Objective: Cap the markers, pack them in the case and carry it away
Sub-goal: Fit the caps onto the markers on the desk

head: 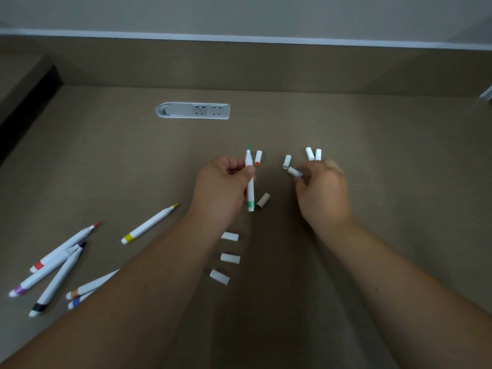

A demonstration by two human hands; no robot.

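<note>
My left hand [222, 186] grips an uncapped green marker [250, 193], tip pointing away from me. My right hand [320, 190] pinches a white cap [294, 172] by its near end. Loose caps lie around: an orange-ended cap [258, 157] beside the green tip, a white cap [286, 161] just beyond the pinched one, a pair [313, 154] past my right fingers, a grey-brown cap [263, 200] between my hands, and three caps [230, 258] in a column under my left forearm. A yellow marker [149, 224] lies uncapped to the left. No case is in view.
Several uncapped markers [57, 265] in red, purple, black, orange and blue lie piled at the table's left near edge. A grey socket panel [192, 110] is set into the brown table [372, 134] further back. A raised ledge runs along the wall behind.
</note>
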